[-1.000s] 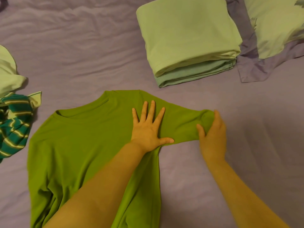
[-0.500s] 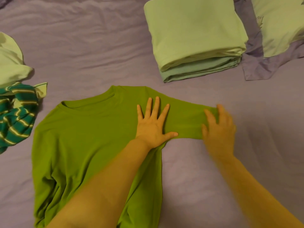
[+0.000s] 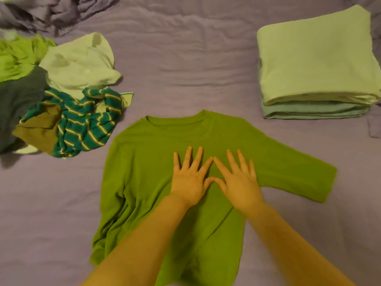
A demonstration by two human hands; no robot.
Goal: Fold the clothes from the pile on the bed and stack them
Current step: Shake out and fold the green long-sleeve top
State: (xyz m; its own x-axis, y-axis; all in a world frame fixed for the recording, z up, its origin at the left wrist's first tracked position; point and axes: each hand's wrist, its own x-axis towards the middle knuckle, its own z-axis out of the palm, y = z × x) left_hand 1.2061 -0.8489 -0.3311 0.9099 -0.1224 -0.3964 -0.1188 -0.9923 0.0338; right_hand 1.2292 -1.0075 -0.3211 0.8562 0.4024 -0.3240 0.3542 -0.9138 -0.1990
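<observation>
A green long-sleeved shirt (image 3: 148,162) lies flat on the purple bed sheet (image 3: 185,69), collar away from me. Its right sleeve stretches out to the right; its left sleeve lies folded down along the left side. My left hand (image 3: 190,178) and my right hand (image 3: 239,180) press flat on the chest, side by side, fingers spread and thumbs touching. The unfolded pile (image 3: 61,96) sits at the left: a striped green garment, a pale one, a dark one and a bright green one. A stack of folded pale green clothes (image 3: 315,62) stands at the upper right.
Crumpled purple bedding (image 3: 61,11) bunches at the top left corner. A bit of purple fabric (image 3: 374,126) shows at the right edge below the stack. Bare sheet lies between the shirt and the stack.
My right hand left the sleeve end and came to the chest beside my left hand. The view swung left, bringing more of the pile into sight.
</observation>
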